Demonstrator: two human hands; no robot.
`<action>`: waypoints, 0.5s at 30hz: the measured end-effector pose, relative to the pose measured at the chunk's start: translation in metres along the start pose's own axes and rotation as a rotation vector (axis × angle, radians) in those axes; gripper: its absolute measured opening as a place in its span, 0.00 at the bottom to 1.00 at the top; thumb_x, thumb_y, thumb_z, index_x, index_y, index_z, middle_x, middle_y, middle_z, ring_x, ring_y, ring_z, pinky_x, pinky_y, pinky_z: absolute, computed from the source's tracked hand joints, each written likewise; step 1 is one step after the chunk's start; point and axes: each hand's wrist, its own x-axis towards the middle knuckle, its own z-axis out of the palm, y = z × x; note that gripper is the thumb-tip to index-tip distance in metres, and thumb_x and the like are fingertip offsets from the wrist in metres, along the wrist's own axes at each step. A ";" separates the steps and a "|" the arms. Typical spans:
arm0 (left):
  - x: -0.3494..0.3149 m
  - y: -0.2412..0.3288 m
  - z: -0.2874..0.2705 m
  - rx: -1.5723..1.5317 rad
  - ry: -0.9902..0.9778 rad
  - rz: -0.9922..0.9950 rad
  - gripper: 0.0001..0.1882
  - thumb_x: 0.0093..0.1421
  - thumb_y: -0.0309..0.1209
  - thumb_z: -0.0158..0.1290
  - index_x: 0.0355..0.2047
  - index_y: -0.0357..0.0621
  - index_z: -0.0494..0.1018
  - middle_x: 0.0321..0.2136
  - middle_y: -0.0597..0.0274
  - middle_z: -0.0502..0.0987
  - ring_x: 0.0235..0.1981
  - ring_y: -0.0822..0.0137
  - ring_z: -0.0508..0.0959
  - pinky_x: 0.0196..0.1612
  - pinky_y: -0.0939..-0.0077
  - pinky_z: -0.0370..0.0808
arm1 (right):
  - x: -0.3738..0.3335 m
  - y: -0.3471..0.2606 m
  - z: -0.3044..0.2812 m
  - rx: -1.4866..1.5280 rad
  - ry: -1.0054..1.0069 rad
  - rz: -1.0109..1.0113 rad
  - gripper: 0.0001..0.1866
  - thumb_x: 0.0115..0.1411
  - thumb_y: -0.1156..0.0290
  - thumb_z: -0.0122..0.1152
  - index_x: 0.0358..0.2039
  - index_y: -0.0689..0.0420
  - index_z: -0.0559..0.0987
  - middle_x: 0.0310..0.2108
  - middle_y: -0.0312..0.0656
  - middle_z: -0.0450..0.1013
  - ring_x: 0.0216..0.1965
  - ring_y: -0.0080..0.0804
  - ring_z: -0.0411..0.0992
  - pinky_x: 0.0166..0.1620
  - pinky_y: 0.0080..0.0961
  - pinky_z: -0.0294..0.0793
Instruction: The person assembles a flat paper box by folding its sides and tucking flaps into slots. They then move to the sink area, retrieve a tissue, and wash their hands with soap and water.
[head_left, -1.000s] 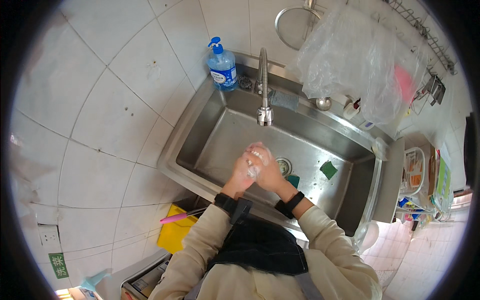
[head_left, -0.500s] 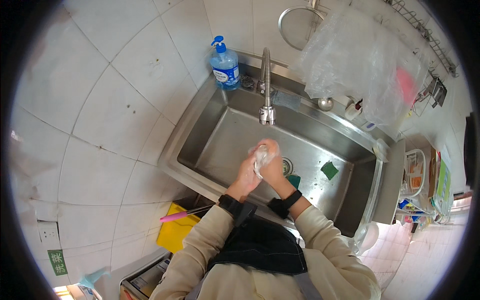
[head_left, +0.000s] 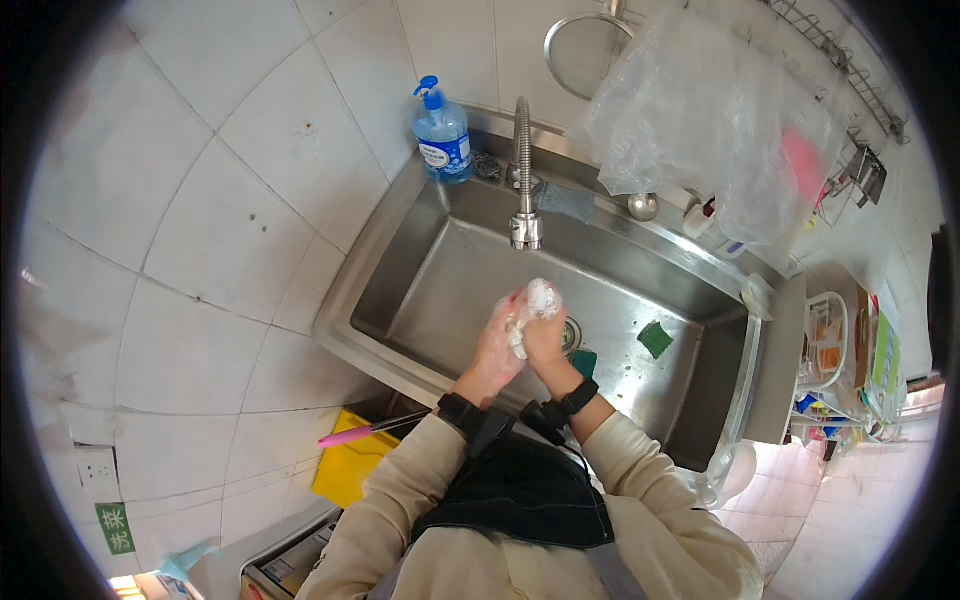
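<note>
Over the near part of a steel sink, my two hands are pressed together and covered in white suds. My left hand is curled against my right hand. Between them shows a white, sudsy lump, whose kind I cannot make out. Thick foam sits over the fingers of the right hand and hides them in part. The tap head hangs just beyond my hands, with no water seen running. Near my right wrist, the drain and a dark green scouring pad are partly covered.
Another green scouring pad lies right in the basin. A blue pump bottle, steel wool, a grey mesh cloth and a metal ball line the back ledge. Clear plastic bags hang at the back right. A pink-handled tool juts out front left.
My hands have rubbed against each other, and a mound of white foam now shows on top of the right hand's fingers. The right wrist has turned slightly. The view has shifted a little.
</note>
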 end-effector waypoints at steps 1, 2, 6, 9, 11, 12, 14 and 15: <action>-0.001 0.002 0.000 -0.017 -0.089 -0.031 0.15 0.65 0.38 0.46 0.45 0.43 0.72 0.41 0.61 0.76 0.43 0.66 0.76 0.48 0.69 0.74 | 0.000 -0.002 -0.004 -0.208 -0.103 -0.217 0.16 0.51 0.81 0.56 0.42 0.57 0.73 0.37 0.45 0.72 0.42 0.39 0.72 0.48 0.29 0.70; -0.002 0.004 -0.001 -0.034 -0.178 -0.062 0.15 0.64 0.38 0.47 0.45 0.42 0.72 0.40 0.60 0.77 0.42 0.66 0.77 0.47 0.70 0.74 | -0.001 -0.004 -0.009 -0.414 -0.205 -0.436 0.17 0.50 0.79 0.58 0.43 0.57 0.73 0.41 0.46 0.70 0.45 0.40 0.70 0.50 0.32 0.68; -0.008 0.005 -0.008 0.103 0.026 -0.106 0.11 0.61 0.31 0.49 0.43 0.40 0.73 0.37 0.59 0.77 0.38 0.64 0.78 0.39 0.69 0.78 | -0.006 0.003 -0.029 -0.767 -0.504 -0.753 0.22 0.48 0.72 0.62 0.45 0.57 0.72 0.51 0.50 0.65 0.54 0.50 0.62 0.57 0.39 0.62; 0.002 -0.008 -0.034 -0.015 -0.259 0.075 0.12 0.61 0.31 0.49 0.44 0.41 0.72 0.38 0.58 0.77 0.38 0.64 0.78 0.40 0.69 0.78 | -0.011 0.019 -0.017 -0.610 -0.425 -0.707 0.17 0.48 0.72 0.61 0.41 0.57 0.73 0.44 0.48 0.70 0.51 0.49 0.66 0.54 0.39 0.65; 0.010 -0.013 -0.040 -0.054 -0.100 0.006 0.13 0.62 0.30 0.48 0.46 0.40 0.71 0.39 0.58 0.76 0.39 0.63 0.78 0.42 0.69 0.77 | -0.012 0.024 -0.008 -0.602 -0.313 -0.700 0.14 0.50 0.74 0.59 0.39 0.58 0.73 0.42 0.47 0.71 0.48 0.43 0.69 0.52 0.37 0.67; 0.010 -0.007 -0.037 -0.066 -0.019 -0.019 0.14 0.62 0.30 0.47 0.47 0.40 0.71 0.39 0.57 0.76 0.40 0.63 0.78 0.44 0.69 0.77 | -0.009 0.028 -0.008 -0.460 -0.218 -0.522 0.12 0.51 0.75 0.58 0.38 0.58 0.73 0.41 0.46 0.72 0.47 0.41 0.70 0.50 0.36 0.68; 0.010 -0.014 -0.019 -0.111 -0.001 -0.010 0.15 0.63 0.30 0.47 0.48 0.40 0.70 0.40 0.57 0.76 0.40 0.63 0.78 0.45 0.70 0.76 | -0.002 0.035 -0.005 -0.174 -0.036 -0.165 0.09 0.54 0.76 0.55 0.37 0.59 0.74 0.39 0.44 0.73 0.45 0.35 0.71 0.47 0.33 0.70; 0.008 -0.015 -0.011 -0.133 0.010 -0.007 0.15 0.63 0.31 0.47 0.49 0.39 0.69 0.40 0.57 0.75 0.40 0.63 0.77 0.45 0.70 0.76 | 0.006 0.025 -0.011 0.152 -0.063 0.128 0.13 0.56 0.81 0.54 0.42 0.59 0.70 0.41 0.44 0.71 0.46 0.27 0.69 0.47 0.27 0.70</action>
